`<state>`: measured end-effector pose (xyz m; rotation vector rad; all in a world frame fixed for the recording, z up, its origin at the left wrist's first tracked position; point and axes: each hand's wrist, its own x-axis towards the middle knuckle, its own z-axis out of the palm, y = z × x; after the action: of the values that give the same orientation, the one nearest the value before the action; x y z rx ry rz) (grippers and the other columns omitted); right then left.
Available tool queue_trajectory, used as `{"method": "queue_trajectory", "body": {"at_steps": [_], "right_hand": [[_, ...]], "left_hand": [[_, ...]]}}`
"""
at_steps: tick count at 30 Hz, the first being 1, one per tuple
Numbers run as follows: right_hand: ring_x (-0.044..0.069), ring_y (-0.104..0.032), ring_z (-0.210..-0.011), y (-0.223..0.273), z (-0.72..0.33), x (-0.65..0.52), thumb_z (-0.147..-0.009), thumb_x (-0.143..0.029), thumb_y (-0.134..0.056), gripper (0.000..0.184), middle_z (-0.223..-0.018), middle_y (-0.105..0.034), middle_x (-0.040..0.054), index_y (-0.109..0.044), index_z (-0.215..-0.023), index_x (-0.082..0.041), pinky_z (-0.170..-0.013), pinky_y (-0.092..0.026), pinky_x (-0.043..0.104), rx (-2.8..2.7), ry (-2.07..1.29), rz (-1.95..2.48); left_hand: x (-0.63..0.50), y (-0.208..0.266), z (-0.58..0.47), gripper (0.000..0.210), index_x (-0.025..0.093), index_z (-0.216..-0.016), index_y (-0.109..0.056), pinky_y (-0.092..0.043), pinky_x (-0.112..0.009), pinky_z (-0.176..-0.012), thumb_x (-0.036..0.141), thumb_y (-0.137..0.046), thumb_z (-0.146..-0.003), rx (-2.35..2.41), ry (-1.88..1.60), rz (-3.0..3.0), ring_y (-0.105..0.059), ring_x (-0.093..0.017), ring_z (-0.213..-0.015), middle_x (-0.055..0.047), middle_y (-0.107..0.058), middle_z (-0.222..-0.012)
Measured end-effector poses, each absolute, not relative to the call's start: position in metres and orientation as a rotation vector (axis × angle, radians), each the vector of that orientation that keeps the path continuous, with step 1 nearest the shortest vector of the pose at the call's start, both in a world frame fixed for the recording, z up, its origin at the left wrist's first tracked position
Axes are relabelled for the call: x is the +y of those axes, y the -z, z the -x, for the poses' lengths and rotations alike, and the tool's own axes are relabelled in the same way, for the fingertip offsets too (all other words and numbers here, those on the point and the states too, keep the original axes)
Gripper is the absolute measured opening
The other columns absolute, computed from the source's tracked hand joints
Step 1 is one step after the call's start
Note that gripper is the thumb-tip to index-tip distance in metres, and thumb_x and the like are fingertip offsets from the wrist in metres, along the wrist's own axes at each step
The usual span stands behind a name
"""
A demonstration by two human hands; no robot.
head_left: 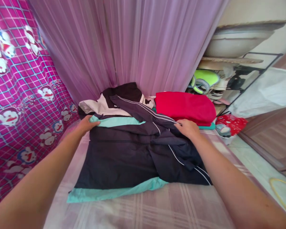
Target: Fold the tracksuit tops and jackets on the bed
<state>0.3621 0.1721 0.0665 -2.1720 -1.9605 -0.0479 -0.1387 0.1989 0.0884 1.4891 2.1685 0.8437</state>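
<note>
A dark jacket (124, 156) with white piping and mint-green edges lies spread on the bed. My left hand (88, 123) pinches its mint strip at the far left corner. At the far right, my right hand (187, 128) grips a piped sleeve, thumb and fingers closed on the cloth. The sleeve stretches from there toward the back left, over a black and beige garment (109, 106) that lies crumpled behind the jacket. A folded red cloth (186, 107) sits just beyond my right hand.
Purple curtains (138, 47) hang behind the bed, whose plaid sheet (143, 206) shows in front. A pink patterned curtain (26, 95) hangs on the left. To the right stand a rack (264, 73) with basins and a yellow-green item, and a red bag (232, 124) on the floor.
</note>
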Motion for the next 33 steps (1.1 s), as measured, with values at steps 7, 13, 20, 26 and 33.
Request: {"method": "queue_trajectory", "body": {"at_steps": [7, 13, 20, 26, 33], "right_hand": [[0.032, -0.06, -0.102, -0.063, -0.381, 0.15, -0.094, -0.037, -0.039, 0.039, -0.102, -0.066, 0.0176, -0.066, -0.111, -0.015, -0.087, -0.047, 0.042, -1.368, 0.446, 1.927], [0.037, -0.047, -0.128, -0.054, -0.37, 0.135, -0.084, -0.037, -0.055, 0.063, -0.14, -0.047, 0.0249, -0.045, -0.14, -0.01, -0.095, -0.046, 0.048, -1.529, 0.274, 1.987], [0.028, -0.058, -0.119, -0.056, -0.35, 0.094, -0.083, -0.043, -0.06, 0.053, -0.131, -0.063, 0.0102, -0.057, -0.133, -0.023, -0.102, -0.046, 0.041, -2.172, -0.162, 1.742], [0.025, -0.065, -0.106, -0.057, -0.341, 0.081, -0.084, -0.024, -0.054, 0.034, -0.112, -0.071, 0.007, -0.071, -0.113, -0.025, -0.096, -0.048, 0.035, -2.038, -0.074, 1.985], [0.018, -0.066, -0.083, -0.109, -0.379, 0.035, -0.069, -0.016, -0.05, 0.027, -0.083, -0.073, -0.0015, -0.073, -0.082, -0.022, -0.08, -0.051, 0.027, -2.01, -0.828, 1.894]], "left_hand": [[0.212, -0.159, 0.105, 0.042, 0.013, -0.12, -0.054, -0.04, -0.047, -0.103, 0.042, -0.055, -0.09, 2.321, -1.117, -1.819, -0.057, -0.028, -0.115, -0.007, -0.065, -0.116], [0.223, -0.133, 0.084, 0.091, 0.004, -0.148, -0.024, -0.021, -0.047, -0.118, 0.04, -0.071, -0.078, 2.164, -1.231, -1.804, -0.019, -0.036, -0.145, -0.017, -0.024, -0.158], [0.102, -0.048, 0.056, 0.039, 0.028, -0.118, -0.068, -0.025, -0.048, -0.119, 0.048, -0.047, -0.091, 1.348, -0.536, -2.346, -0.048, -0.025, -0.133, -0.004, -0.066, -0.129], [0.048, -0.021, 0.051, 0.036, 0.036, -0.114, -0.071, -0.018, -0.059, -0.117, 0.051, -0.058, -0.084, 1.184, -0.33, -2.417, -0.04, -0.03, -0.14, -0.004, -0.057, -0.142], [0.035, 0.0, 0.06, 0.038, 0.033, -0.115, -0.072, -0.036, -0.051, -0.112, 0.043, -0.044, -0.092, 1.196, -0.409, -2.483, -0.051, -0.027, -0.131, -0.006, -0.063, -0.134]]}}
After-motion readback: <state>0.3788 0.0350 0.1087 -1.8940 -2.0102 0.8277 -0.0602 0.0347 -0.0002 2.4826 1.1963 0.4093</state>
